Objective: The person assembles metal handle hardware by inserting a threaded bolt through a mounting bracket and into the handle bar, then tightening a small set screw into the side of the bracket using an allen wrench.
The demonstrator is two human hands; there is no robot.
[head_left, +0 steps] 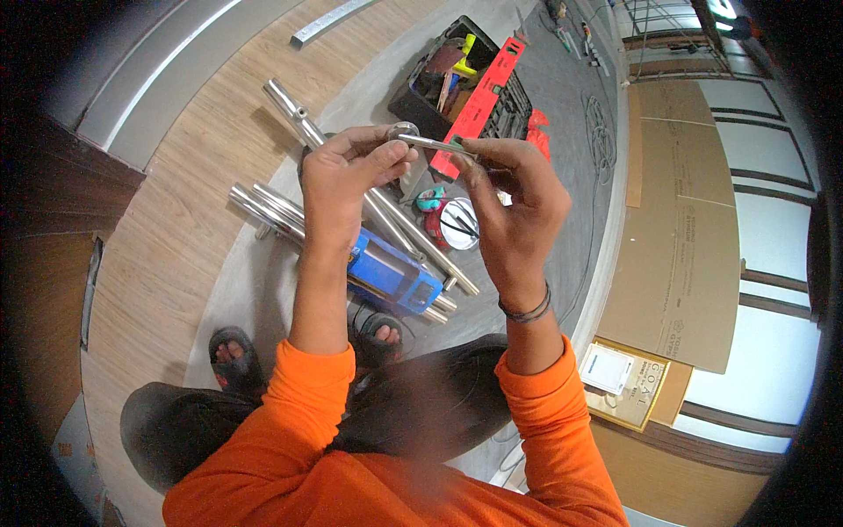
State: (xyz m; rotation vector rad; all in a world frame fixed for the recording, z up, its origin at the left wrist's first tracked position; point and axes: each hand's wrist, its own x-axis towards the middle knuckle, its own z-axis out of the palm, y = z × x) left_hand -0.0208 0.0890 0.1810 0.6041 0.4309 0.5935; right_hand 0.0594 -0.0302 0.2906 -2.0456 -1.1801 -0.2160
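Between my two hands, above the floor, is a thin shiny metal rod [428, 143] with a small round metal piece [403, 131] at its left end. My left hand [344, 167] pinches that round end between thumb and fingers. My right hand [520, 189] grips the rod's other end, which its fingers partly hide. Below my hands lie several polished steel tubes [399, 227], some with short stubs on their sides. A blue plastic piece [391, 270] rests over the nearer tubes, behind my left forearm.
A black toolbox [413, 107] with tools stands ahead, a red spirit level [483, 105] leaning across it. Near the tubes sit teal tape [430, 199] and a round white container [458, 230]. A metal bar [329, 24] lies far left; cardboard sheets [672, 237] and coiled cable [601, 132] lie right.
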